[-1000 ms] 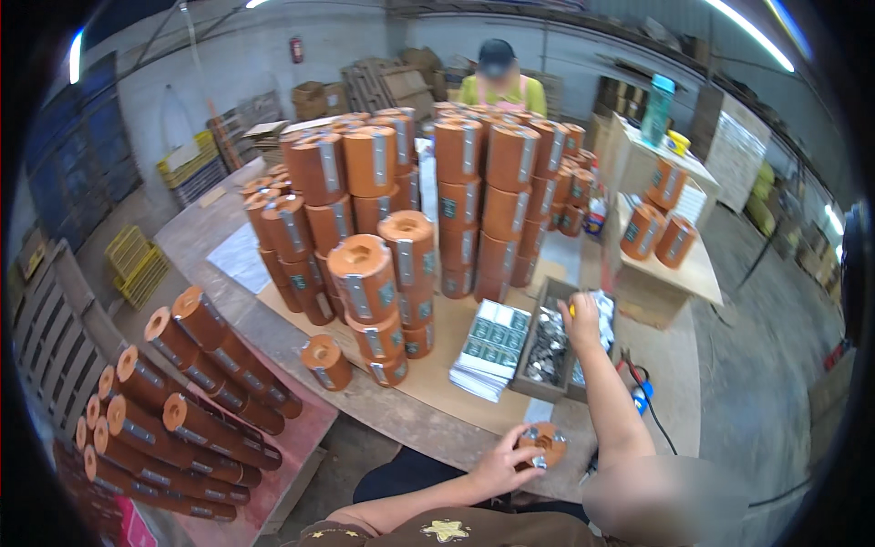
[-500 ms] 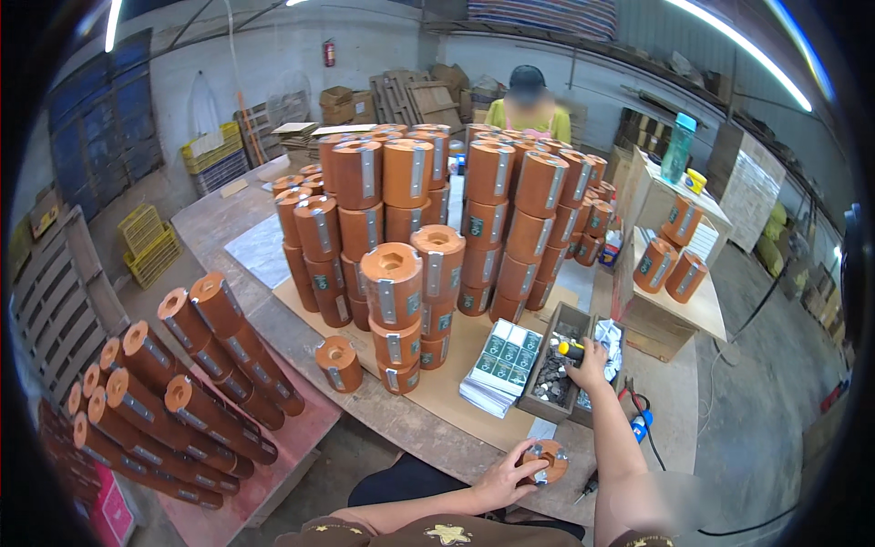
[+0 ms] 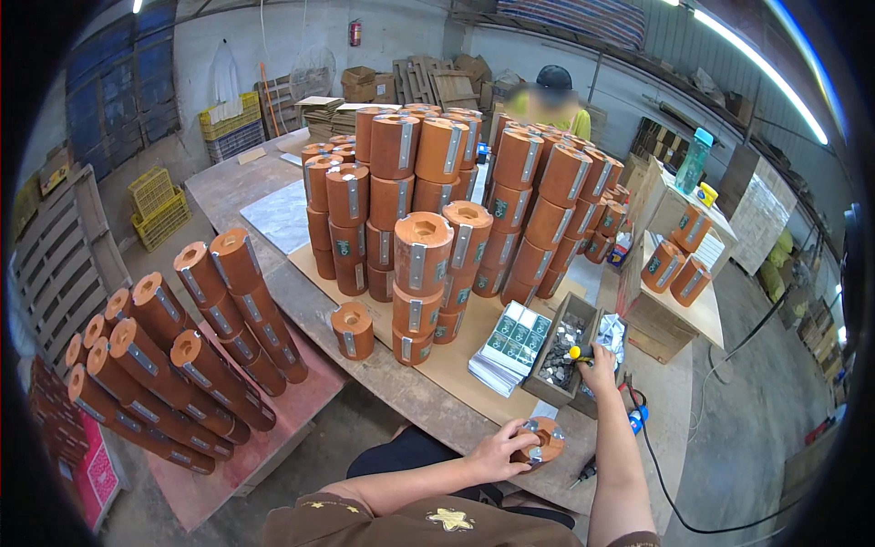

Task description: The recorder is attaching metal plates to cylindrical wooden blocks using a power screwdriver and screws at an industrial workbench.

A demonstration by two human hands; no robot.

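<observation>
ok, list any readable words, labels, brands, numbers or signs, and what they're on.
Readable: none.
Stacked green-and-white label sheets: print too small.
Standing cylinder stack: green markings, too small.
Held cylinder, at the left hand: no lettering visible.
Red fire extinguisher: any print too small.
Yellow tub: any print too small.

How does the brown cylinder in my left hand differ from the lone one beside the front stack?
The held cylinder is gripped by the left hand; the lone cylinder stands untouched. The held cylinder shows shiny metal pieces on its upward face; the lone cylinder shows a metal strip down its side. Both are reddish-brown, with a hole in the top.
</observation>
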